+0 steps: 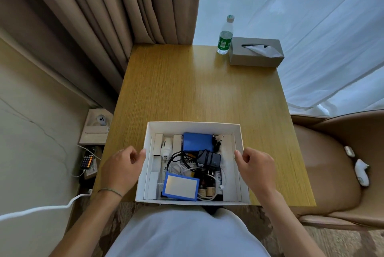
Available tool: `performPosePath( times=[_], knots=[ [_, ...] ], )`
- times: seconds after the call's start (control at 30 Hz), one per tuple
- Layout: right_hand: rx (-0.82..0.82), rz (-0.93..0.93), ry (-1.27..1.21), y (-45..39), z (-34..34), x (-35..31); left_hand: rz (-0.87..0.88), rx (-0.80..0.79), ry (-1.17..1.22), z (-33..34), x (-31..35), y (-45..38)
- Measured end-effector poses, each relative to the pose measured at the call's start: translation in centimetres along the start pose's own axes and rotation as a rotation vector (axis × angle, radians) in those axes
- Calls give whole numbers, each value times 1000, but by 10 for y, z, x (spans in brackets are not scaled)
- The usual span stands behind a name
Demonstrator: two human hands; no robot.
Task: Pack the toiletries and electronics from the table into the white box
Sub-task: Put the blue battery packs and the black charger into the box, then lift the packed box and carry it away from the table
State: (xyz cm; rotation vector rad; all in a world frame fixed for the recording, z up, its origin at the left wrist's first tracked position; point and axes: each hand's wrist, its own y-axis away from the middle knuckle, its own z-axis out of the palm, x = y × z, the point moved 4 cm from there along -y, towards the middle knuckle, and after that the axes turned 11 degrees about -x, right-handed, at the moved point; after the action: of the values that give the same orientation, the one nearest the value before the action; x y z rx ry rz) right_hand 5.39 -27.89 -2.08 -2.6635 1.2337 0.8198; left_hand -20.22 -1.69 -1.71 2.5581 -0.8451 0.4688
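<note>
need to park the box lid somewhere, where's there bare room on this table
The widest bare wood lies between the white box and the far edge, left of the water bottle and tissue box. A narrower strip runs right of the box. Inside the box it is crowded.
</note>
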Motion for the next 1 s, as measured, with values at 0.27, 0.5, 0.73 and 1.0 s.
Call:
performPosePath(
  times=[0.27,0.5,0.73,1.0],
  knots=[
    [-142,49,28,3,6,18,-70,-175,-99,18,7,-1],
    [-169,36,5,-3,3,24,-100,-131,-84,19,19,4],
    [-92,150,-25,1,-15,21,-16,-147,32,11,35,-14],
    [73,326,-41,29,-14,2,251,-181,28,-14,42,-51]
  ],
)
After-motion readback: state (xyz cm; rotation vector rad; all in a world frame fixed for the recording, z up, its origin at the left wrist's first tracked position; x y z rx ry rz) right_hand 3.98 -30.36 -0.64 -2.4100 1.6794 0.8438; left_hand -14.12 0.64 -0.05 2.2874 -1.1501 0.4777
